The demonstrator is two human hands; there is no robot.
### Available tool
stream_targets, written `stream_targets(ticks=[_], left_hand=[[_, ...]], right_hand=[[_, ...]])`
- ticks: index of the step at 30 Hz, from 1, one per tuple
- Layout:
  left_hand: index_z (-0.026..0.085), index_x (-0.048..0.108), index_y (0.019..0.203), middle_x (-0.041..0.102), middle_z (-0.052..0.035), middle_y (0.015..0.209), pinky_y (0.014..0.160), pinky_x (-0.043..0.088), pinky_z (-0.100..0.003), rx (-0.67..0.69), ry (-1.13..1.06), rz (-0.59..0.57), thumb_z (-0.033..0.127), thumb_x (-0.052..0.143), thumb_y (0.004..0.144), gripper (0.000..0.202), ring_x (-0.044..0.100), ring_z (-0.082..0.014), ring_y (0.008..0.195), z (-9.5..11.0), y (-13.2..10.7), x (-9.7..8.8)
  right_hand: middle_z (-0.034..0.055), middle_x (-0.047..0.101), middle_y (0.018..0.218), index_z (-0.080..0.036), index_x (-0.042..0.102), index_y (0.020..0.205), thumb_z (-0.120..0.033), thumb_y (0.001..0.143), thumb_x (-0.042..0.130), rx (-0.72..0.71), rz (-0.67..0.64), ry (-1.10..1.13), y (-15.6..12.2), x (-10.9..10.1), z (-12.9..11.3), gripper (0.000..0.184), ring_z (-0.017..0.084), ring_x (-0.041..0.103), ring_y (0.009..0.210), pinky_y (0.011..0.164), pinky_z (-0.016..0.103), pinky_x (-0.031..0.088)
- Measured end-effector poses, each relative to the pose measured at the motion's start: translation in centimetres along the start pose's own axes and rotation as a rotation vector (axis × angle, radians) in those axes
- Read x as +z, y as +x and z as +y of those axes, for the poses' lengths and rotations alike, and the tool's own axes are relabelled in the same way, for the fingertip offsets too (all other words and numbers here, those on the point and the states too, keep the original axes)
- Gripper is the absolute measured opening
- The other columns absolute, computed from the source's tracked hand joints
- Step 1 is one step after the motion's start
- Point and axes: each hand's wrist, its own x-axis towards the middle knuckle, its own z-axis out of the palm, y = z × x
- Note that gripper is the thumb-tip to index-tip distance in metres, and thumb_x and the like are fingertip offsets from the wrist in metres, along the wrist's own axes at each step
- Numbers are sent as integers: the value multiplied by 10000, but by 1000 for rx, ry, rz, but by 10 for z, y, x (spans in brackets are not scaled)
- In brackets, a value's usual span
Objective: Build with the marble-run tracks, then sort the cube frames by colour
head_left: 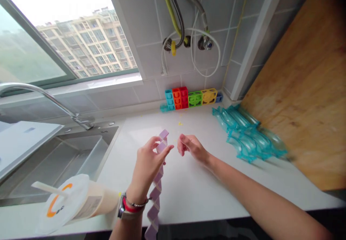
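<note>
My left hand (149, 160) is closed around a long strip of lilac diamond-shaped pieces (155, 204) joined by whitish links. The strip's top end rises above my fingers, while the rest hangs down past my wrist and over the counter's front edge. The thumb points right, and part of the strip is hidden behind the hand. Just to the right, apart from the strip, my right hand (193, 147) hovers over the white counter (194, 193) with its fingers curled together. What is inside them, if anything, cannot be made out. Small yellow bits (180, 123) lie beyond both hands.
Colourful plastic blocks (183, 98) line the back wall. Transparent teal inflated tubes (248, 133) lie at the right beside a wooden board (305, 99). At the left are a sink (113, 135), a faucet (54, 97) and a lidded drink cup with a straw (94, 198).
</note>
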Motion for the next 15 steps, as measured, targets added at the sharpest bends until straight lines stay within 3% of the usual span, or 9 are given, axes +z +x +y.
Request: stream_targets(ticks=[2,5,11,15], left_hand=[[222,630,1030,712,16,750,491,493,-239,36,76,-47,509,782,858,368,672,-155,444,0,-4,10],[223,630,1000,676,22,723,485,478,-229,85,122,-171,503,750,880,328,660,-151,471,-1,-10,24],[213,571,800,493,55,616,478,427,-214,117,76,-273,474,716,900,314,610,-144,500,-2,-9,32],[217,560,782,468,62,614,472,414,-218,95,-4,-296,423,780,850,309,591,-143,491,-4,-6,31]], right_hand=[[-24,506,571,-194,524,594,-763,915,589,-36,155,-156,0,-3,-1,657,121,461,559,593,266,380],[-47,444,580,-208,471,628,-754,914,600,-46,236,-288,-2,-1,-3,629,114,399,562,554,259,305],[-33,404,600,-205,452,599,-698,1004,466,-82,197,-343,-2,-2,-7,638,123,386,592,576,268,313],[-28,424,598,-201,471,601,-691,1005,473,-86,155,-309,0,-7,-9,636,121,391,589,570,265,314]])
